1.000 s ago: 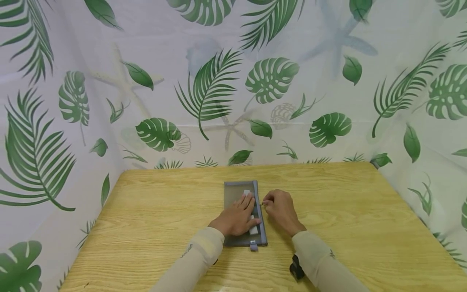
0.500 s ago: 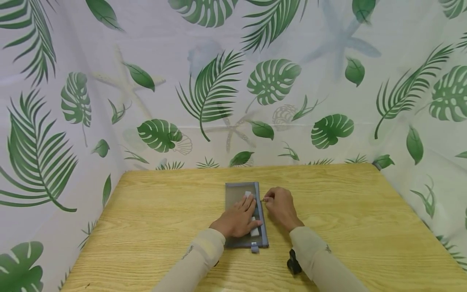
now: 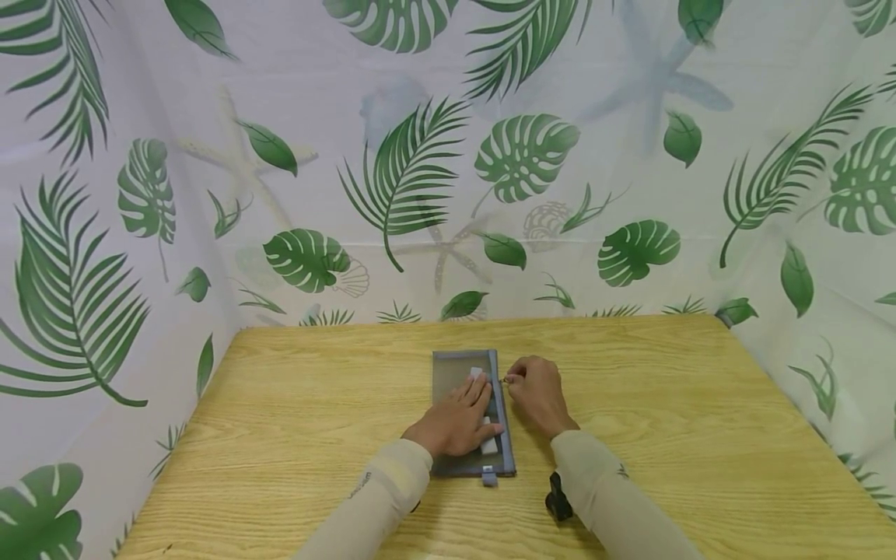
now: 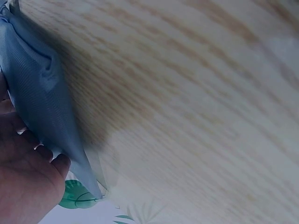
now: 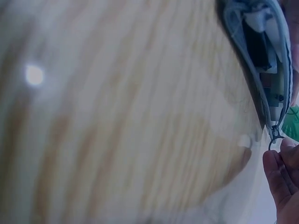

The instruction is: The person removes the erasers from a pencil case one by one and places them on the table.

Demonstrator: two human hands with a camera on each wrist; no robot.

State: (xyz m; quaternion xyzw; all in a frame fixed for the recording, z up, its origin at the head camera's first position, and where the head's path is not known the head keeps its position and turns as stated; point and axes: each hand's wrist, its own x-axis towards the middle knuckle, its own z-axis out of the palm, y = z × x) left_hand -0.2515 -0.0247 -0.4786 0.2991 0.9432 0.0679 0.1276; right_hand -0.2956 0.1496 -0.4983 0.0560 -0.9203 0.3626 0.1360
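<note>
A grey-blue zip pouch (image 3: 448, 364) of see-through mesh lies lengthwise on the table. Pale block-like items (image 3: 488, 445) show through its mesh. My left hand (image 3: 451, 420) rests on the pouch with its fingers extended; in the left wrist view its fingertips lie along the pouch's raised side (image 4: 44, 93). At the pouch's right edge, my right hand (image 3: 539, 393) pinches the ring-shaped zipper pull (image 5: 276, 138) between thumb and finger. The right wrist view looks into the gaping mouth, where a dark item (image 5: 256, 49) and a white one sit, with the slider at the opening's end.
The wood-grain table (image 3: 322, 404) reaches back to a leaf-print cloth (image 3: 434, 171) that hangs behind and at both sides. A small fabric tab (image 3: 489, 480) sticks out from the pouch's near end. Black gear (image 3: 558, 498) hangs below the right sleeve.
My right hand has slid the zipper pull a little farther away along the pouch's right edge. The left hand has stayed in place on the pouch.
</note>
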